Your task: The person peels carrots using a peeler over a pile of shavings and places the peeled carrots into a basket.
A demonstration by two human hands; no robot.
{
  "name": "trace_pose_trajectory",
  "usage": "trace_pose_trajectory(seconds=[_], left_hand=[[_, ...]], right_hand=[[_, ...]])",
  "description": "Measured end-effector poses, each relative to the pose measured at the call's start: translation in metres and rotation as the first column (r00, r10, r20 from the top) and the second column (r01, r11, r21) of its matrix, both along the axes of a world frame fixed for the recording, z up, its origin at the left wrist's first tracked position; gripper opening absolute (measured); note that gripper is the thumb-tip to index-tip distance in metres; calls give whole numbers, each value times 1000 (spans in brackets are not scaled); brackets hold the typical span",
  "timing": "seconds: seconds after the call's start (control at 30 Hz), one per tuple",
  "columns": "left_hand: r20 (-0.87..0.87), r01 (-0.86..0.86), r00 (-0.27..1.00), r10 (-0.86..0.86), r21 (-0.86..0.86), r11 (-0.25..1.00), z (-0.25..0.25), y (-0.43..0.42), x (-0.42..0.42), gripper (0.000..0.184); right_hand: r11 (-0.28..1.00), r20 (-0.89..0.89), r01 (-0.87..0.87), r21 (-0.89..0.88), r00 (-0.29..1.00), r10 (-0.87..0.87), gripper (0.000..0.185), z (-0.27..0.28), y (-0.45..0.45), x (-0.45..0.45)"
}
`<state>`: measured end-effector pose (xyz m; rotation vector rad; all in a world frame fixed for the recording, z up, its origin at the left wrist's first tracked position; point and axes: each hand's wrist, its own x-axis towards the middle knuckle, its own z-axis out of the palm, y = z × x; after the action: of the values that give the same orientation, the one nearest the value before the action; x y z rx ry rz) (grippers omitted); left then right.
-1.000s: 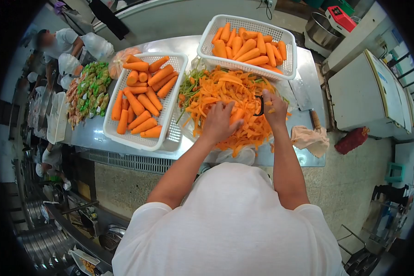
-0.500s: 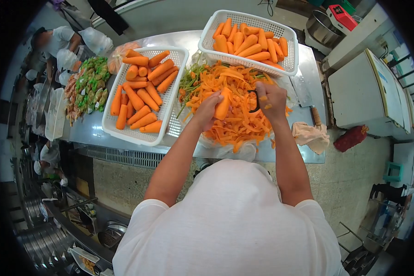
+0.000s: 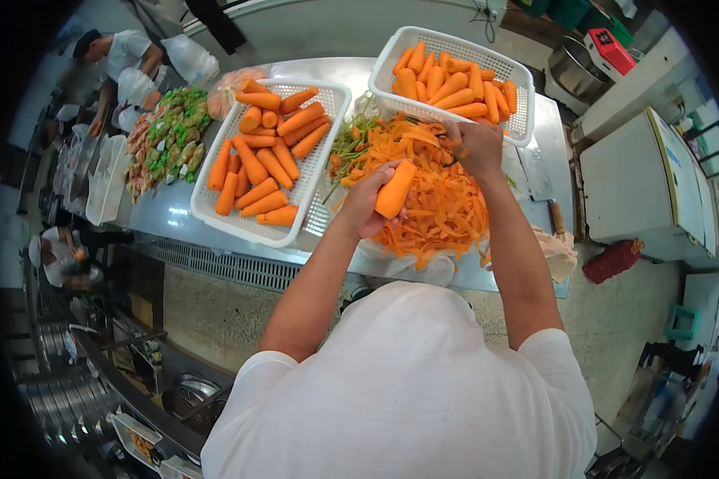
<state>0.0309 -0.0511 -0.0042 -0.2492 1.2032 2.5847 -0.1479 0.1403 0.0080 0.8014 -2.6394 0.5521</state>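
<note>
A thick peeled carrot point(image 3: 395, 190) is gripped in my left hand point(image 3: 365, 206), its broad end tilted toward me. Closed around a dark-framed peeler point(image 3: 446, 149), my right hand point(image 3: 479, 148) is above and to the right of the carrot, apart from it. The peeler is partly hidden by my fingers and blends into the shavings. Beneath both hands spreads a heap of orange carrot peelings point(image 3: 443, 203), with green stems point(image 3: 351, 144) along its left side. Carrots fill part of a white basket point(image 3: 341, 120) on the left and another white basket point(image 3: 524, 108) at the back.
A cleaver point(image 3: 537, 172) lies right of the peelings, near a pale cloth point(image 3: 558, 254). Green and orange produce point(image 3: 172, 132) is piled at the table's left end. Another person point(image 3: 128, 56) works beyond it. A red sack point(image 3: 613, 262) rests on the floor at right.
My right hand with the peeler has moved up and away from the carrot. My left hand has turned the carrot, tilting it to the right. The view has shifted slightly.
</note>
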Motion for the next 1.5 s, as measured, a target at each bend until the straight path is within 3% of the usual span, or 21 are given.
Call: trace_pose_trajectory(seconds=[0.07, 0.2, 0.4, 0.47, 0.57, 0.7, 0.73, 0.8, 0.83, 0.9, 0.97, 1.07, 1.13, 1.17, 1.2, 1.23, 1.3, 1.33, 1.37, 1.43, 1.5], left_hand=[[136, -128, 987, 85, 351, 928, -8, -5, 5, 47], [154, -184, 979, 134, 379, 907, -5, -5, 11, 48], [147, -44, 989, -16, 393, 919, -33, -5, -16, 37], [341, -219, 930, 135, 222, 950, -32, 9, -39, 45], [288, -247, 938, 195, 159, 956, -14, 27, -92, 41], [-47, -409, 908, 416, 111, 906, 22, 39, -167, 45], [-22, -403, 913, 408, 113, 908, 29, 46, -169, 45], [-298, -514, 848, 439, -256, 819, 31, 49, -159, 44], [-283, -511, 852, 441, -263, 818, 28, 49, -145, 44], [-271, -277, 958, 96, -780, 561, 24, 53, -97, 34], [-432, -411, 902, -1, -858, 308, -21, 52, -50, 25], [-221, -219, 975, 18, -951, 216, -46, 63, 29, 27], [-112, -114, 993, 25, -973, 199, -52, 83, 58, 27], [-131, -131, 991, 3, -985, 113, -57, 97, 67, 26], [-150, -150, 988, -24, -988, 28, -61, 108, 73, 25], [-146, -145, 989, -28, -989, 34, -64, 115, 75, 25], [-39, -40, 999, -18, -993, -112, -65, 114, 68, 23], [-54, -56, 998, -16, -992, -113, -64, 108, 58, 23], [71, 68, 995, -65, -997, -48, -62, 101, 57, 23], [183, 186, 974, -132, -983, 5, -57, 88, 51, 26], [167, 163, 985, 47, -983, 85, -50, 76, 41, 32]], right_hand=[[999, 91, -22, -34, 996, 25, 57, -10, 5, 4], [972, 219, 91, -216, 975, -43, 66, -40, 31, 14], [918, 455, 299, -261, 877, -156, 66, -47, 72, 35], [908, 497, 339, -246, 849, -182, 66, -48, 88, 41], [892, 530, 350, -286, 833, -157, 68, -58, 107, 46], [874, 584, 398, -279, 793, -175, 70, -71, 129, 44], [859, 586, 415, -299, 791, -178, 70, -75, 135, 44], [842, 643, 439, -313, 751, -153, 70, -69, 144, 45], [820, 666, 444, -360, 738, -107, 70, -59, 144, 41], [807, 695, 428, -408, 718, -30, 64, -44, 149, 42], [868, 703, 351, -351, 711, -3, 65, -35, 154, 35], [901, 616, 135, -412, 770, 166, 60, 5, 148, 29], [833, 542, -2, -553, 759, 362, 56, 14, 132, 10], [978, 442, -110, -178, 879, 179, 54, 6, 115, -7], [963, 254, -120, 239, 965, 57, 52, -4, 102, -20], [963, 259, -116, 244, 964, 51, 52, -10, 100, -25], [911, 289, -90, 402, 957, -34, 55, -12, 100, -38], [920, 318, -88, 381, 947, -42, 60, -7, 102, -40], [917, 327, -91, 389, 944, -45, 60, -9, 110, -36], [986, 549, -130, 107, 834, 50, 63, -8, 127, -35], [998, 626, -51, -22, 778, 53, 63, -15, 149, -27]])
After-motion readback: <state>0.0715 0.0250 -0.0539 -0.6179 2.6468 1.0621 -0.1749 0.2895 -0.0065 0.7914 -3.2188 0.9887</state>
